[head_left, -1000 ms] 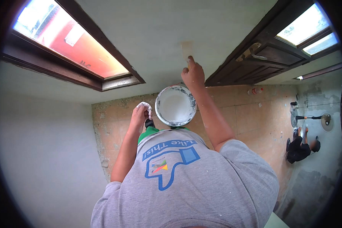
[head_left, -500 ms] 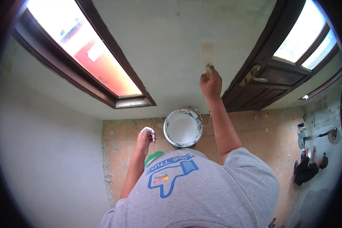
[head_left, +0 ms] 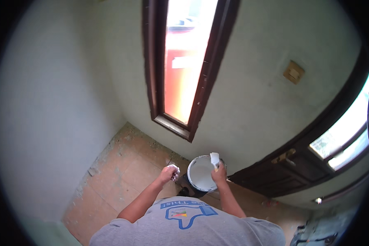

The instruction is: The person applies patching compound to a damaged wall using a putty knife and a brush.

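Note:
In my right hand (head_left: 219,174) I grip a flat paintbrush (head_left: 214,158) by its yellowish handle, its head white and pointing up. The brush is over the right side of the rim of a round bucket (head_left: 189,175), which holds white paint (head_left: 202,174) and has smears round its edge. To the left of the bucket, my left hand (head_left: 168,174) is closed, with white on its fingers. Whether that white is a cloth or a coat of paint I cannot make out.
A narrow window (head_left: 180,82) with a dark frame is set in the wall (head_left: 250,102) ahead. A light switch (head_left: 294,72) sits to its right, then a dark wooden door (head_left: 274,176) with a handle. The tiled floor (head_left: 110,184) has spatters along the wall.
My right hand has drawn the brush down from the wall to the bucket. The view has swung left, bringing the window to the middle. The person seen at the right is out of view.

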{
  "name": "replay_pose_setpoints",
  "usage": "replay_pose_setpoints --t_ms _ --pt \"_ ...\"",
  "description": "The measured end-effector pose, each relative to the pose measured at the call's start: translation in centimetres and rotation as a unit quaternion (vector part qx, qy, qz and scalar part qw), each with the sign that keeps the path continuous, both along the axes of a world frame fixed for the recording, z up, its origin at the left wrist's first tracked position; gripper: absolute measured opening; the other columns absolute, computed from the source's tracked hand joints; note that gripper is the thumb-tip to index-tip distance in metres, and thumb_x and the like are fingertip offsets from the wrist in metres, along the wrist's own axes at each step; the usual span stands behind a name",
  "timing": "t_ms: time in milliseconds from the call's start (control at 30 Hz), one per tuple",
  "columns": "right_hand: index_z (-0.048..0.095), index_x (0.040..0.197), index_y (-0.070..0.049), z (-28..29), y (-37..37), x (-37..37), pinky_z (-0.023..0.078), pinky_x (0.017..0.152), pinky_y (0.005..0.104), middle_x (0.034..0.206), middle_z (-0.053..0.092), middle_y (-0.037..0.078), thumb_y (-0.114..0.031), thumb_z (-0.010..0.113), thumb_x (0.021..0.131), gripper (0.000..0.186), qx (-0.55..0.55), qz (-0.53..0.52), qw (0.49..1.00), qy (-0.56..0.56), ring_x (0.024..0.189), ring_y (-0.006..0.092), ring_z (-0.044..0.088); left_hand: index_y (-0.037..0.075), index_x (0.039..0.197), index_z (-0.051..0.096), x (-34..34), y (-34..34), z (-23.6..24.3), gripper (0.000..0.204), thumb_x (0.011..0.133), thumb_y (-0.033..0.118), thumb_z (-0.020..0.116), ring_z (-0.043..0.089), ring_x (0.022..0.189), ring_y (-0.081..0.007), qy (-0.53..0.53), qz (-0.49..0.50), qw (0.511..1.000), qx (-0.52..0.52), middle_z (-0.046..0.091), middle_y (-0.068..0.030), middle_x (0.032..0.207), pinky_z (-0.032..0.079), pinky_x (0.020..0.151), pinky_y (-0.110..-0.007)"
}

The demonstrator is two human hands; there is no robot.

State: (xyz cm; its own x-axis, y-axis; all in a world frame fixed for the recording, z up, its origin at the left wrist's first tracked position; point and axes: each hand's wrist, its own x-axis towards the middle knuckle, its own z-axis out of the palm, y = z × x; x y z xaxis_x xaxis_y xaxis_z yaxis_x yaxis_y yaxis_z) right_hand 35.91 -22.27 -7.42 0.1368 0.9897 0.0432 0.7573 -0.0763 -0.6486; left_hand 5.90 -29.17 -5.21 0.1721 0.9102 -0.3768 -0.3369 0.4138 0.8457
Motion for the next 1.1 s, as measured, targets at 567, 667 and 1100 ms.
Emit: replay_pose_setpoints --t_ms 567,667,1100 --pt "0.040 0.083 -0.006 3.5 -19.1 -12.6 0.037 0.057 0.0309 0.074 0.040 0.003 -0.007 0.070 0.079 0.030 -0.077 0.394 0.908 0.123 0.066 0.0121 0.037 0.014 0.116 0.063 1.2 -21.0 -3.1 0.035 0.100 0.044 0.053 0.056 0.067 -0.0079 0.037 0.016 0.999 -0.020 0.061 0.0033 0.086 0.049 0.059 -0.025" --pt "0.043 0.081 -0.002 4.0 -20.7 -10.7 0.039 0.051 0.0314 0.065 0.047 0.007 -0.011 0.070 0.080 0.028 -0.032 0.388 0.905 0.168 0.061 0.0112 0.042 0.014 0.110 0.068 3.8 -21.6 -1.6 0.036 0.098 0.045 0.058 0.056 0.067 -0.0069 0.075 0.028 0.997 -0.020 0.062 0.0028 0.081 0.047 0.059 -0.025" --pt "0.055 0.105 -0.007 5.8 -13.9 18.0 0.046 0.059 0.0252 0.083 0.061 0.001 -0.032 0.068 0.093 0.031 -0.433 0.459 0.709 0.314 0.070 0.0089 0.060 0.004 0.099 0.061 22.0 -19.3 -0.4 0.028 0.102 0.025 0.044 0.062 0.071 -0.0136 0.138 -0.015 0.974 -0.176 0.063 -0.0052 0.082 0.052 0.065 -0.030"
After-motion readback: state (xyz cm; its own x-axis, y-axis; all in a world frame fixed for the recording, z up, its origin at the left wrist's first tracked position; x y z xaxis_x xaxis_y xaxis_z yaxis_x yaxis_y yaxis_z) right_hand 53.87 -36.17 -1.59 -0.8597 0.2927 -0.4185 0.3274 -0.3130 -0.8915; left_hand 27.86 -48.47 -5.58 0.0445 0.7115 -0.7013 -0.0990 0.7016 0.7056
